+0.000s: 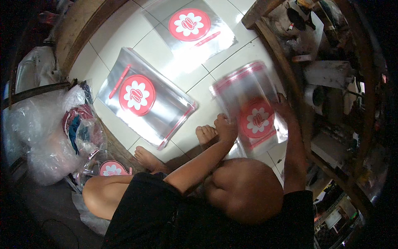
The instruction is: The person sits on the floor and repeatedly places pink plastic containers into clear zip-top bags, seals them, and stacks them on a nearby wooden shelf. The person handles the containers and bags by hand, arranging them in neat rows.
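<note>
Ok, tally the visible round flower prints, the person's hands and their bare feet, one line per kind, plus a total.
Round flower prints: 4
Hands, left hand and right hand: 2
Bare feet, left foot and right foot: 2
Total: 8

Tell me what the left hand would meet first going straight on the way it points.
The left hand would first meet the blurred stack of flower-printed clear plastic bags right beside it; it may be touching their left edge, but depth is unclear.

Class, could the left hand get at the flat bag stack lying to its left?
Probably yes: only floor tile lies between the left hand and the bag stack, though that hand appears to grip another bundle.
</note>
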Tool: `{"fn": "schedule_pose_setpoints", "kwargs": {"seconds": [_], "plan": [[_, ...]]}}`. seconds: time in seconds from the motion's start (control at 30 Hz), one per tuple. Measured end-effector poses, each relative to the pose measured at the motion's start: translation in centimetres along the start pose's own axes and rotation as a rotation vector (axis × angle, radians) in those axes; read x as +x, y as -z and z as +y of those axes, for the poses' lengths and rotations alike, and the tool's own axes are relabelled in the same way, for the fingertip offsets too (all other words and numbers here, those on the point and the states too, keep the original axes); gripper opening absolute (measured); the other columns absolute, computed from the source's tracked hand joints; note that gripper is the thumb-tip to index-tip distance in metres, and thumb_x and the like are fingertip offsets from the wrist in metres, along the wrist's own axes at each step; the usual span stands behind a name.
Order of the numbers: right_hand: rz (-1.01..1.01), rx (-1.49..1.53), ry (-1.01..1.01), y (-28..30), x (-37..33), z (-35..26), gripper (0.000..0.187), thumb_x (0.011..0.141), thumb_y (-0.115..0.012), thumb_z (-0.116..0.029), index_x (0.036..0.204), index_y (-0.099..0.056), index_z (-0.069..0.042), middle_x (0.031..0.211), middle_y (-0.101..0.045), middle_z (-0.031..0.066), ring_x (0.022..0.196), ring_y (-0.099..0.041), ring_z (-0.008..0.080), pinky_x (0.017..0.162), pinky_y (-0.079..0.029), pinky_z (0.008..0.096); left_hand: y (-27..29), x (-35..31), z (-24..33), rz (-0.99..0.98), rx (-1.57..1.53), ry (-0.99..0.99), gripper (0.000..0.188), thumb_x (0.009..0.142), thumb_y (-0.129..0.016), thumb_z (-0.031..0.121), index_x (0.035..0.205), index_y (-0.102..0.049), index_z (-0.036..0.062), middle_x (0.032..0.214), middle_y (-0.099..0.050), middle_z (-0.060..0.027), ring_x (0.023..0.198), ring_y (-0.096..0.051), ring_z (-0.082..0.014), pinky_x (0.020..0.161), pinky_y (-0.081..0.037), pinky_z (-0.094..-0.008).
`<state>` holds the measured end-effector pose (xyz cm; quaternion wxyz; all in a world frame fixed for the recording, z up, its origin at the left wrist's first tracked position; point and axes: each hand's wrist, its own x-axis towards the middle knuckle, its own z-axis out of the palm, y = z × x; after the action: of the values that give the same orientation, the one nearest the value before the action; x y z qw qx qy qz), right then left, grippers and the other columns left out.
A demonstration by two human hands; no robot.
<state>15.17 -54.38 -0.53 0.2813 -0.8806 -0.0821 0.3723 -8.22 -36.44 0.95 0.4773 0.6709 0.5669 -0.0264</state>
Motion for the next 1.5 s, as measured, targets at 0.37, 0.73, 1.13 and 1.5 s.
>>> {"fn": "schedule_pose_setpoints", "kwargs": {"seconds": [0.37,0.73,1.13,1.5], "plan": [[-0.062,-0.064,0.09,0.0,-2.4,-1.0,0.05,0.095,-0.055,-0.014,0.14,-0.037,0.0,0.128,-0.054,0.0148,0.113,-0.052,0.0202,0.095,-0.046,0.0347,1.4,1.4,-1.6,-0.639,-0.869,0.106,0.035,0.091,-0.067,0.017,0.121,-0.057,0.0007,0.11,-0.064,-0.006,0.098,-0.058,-0.0169,0.088,-0.045,-0.0321],[0.275,0.05,0.26,-0.1,-7.4,-5.7,0.05,0.094,-0.062,-0.025,0.132,-0.05,0.004,0.118,-0.062,0.018,0.107,-0.06,0.0233,0.096,-0.046,0.0395,3.2,2.4,1.3,-0.426,-0.884,-0.021,0.022,0.096,-0.058,0.015,0.115,-0.057,0.0031,0.1,-0.065,-0.0058,0.093,-0.058,-0.0162,0.085,-0.046,-0.0313],[0.618,0.395,0.354,-1.8,-14.2,-11.2,0.039,0.097,-0.06,-0.021,0.125,-0.057,0.005,0.131,-0.056,0.0152,0.119,-0.052,0.0213,0.102,-0.041,0.0371,17.5,4.4,14.3,-0.661,-0.49,-0.825,0.095,0.079,-0.072,0.011,0.154,-0.013,0.0104,0.142,-0.046,-0.0168,0.133,-0.044,-0.0249,0.114,-0.032,-0.0382],[0.699,0.693,0.413,-3.8,-12.0,-15.6,0.042,0.093,-0.068,-0.023,0.122,-0.061,0.007,0.116,-0.066,0.014,0.108,-0.059,0.0188,0.097,-0.046,0.0342,16.4,8.2,13.5,-0.36,-0.387,-1.01,0.03,0.082,-0.069,0.009,0.11,-0.063,-0.003,0.098,-0.068,-0.0085,0.088,-0.063,-0.0205,0.084,-0.049,-0.0339]]}}
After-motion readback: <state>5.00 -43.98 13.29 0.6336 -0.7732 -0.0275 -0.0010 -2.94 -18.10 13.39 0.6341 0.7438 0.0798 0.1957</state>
